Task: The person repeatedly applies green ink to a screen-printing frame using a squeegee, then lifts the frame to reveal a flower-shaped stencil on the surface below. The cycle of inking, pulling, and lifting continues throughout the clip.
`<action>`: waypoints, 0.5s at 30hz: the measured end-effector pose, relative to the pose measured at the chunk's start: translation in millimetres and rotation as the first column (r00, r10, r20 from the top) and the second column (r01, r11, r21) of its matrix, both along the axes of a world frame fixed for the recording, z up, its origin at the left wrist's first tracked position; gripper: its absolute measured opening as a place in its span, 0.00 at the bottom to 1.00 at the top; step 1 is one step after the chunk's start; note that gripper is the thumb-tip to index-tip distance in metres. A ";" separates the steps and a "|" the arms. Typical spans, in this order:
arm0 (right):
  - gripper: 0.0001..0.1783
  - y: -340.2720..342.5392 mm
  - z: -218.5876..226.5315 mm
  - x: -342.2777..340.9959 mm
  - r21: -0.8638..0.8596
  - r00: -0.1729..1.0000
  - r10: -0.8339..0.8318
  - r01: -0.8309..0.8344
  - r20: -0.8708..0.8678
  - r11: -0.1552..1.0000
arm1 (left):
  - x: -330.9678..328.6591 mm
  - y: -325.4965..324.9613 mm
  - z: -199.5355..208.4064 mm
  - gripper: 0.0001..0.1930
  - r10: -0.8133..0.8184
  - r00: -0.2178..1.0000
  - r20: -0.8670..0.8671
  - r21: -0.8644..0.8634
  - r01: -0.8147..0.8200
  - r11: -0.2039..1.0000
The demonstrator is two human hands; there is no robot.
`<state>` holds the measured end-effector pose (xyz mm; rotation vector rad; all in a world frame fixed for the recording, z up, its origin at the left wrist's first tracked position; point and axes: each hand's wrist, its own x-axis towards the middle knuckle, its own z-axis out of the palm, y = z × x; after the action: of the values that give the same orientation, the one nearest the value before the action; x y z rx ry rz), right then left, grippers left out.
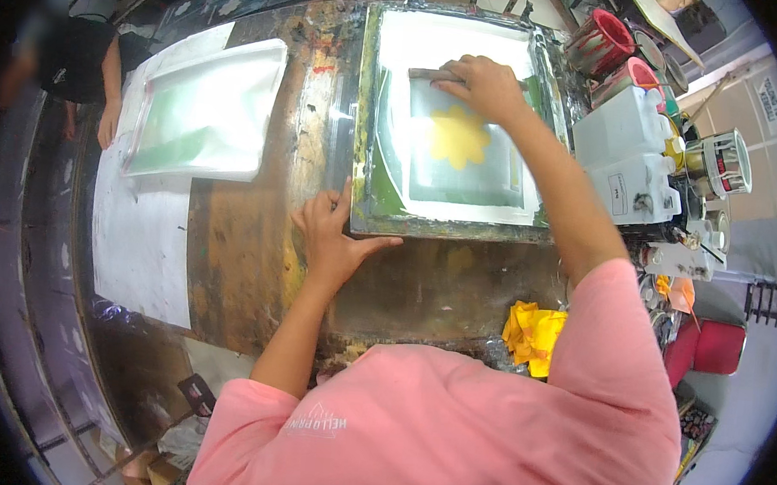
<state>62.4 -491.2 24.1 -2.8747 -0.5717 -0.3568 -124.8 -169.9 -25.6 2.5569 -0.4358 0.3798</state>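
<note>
A screen-printing frame (366, 124) lies on the stained wooden table, its mesh showing a yellow flower shape (458, 137) in the middle and green along the sides. Near the far end of the mesh, my right hand (484, 85) is closed around a squeegee (425, 74), whose blade edge is partly under my fingers. My left hand (326, 231) rests at the frame's near left corner, thumb stretched along the front edge and index finger along the left side. Its other fingers are loosely bent.
Left of the frame, a clear plastic-like sheet with a green tint (209, 108) lies over white paper (140, 252). Paint cans (606, 37) and white jugs (618, 182) crowd the right side. Crumpled yellow material (535, 338) sits near me. Another person (81, 63) stands at far left.
</note>
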 end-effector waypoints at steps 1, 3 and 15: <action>0.27 -5.7 10.8 16.2 -0.032 0.991 0.004 -0.009 -0.133 0.999 | -0.3 -0.2 0.9 0.61 0.007 1.000 0.003 -0.017 -0.007 1.000; 0.29 -13.7 22.8 40.3 -0.037 0.981 0.026 -0.034 -0.192 0.999 | -1.5 -0.6 1.6 0.58 0.016 1.000 0.013 -0.060 -0.015 0.998; 0.23 21.0 2.7 -110.3 -0.065 0.998 -0.064 0.064 -0.009 0.996 | -3.2 1.9 -7.7 0.60 -0.032 0.997 0.073 -0.088 0.039 0.995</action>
<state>-47.8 -470.2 26.9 -2.9605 -0.4990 -0.3375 -128.1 -168.1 -33.3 2.4511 -0.4790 0.4681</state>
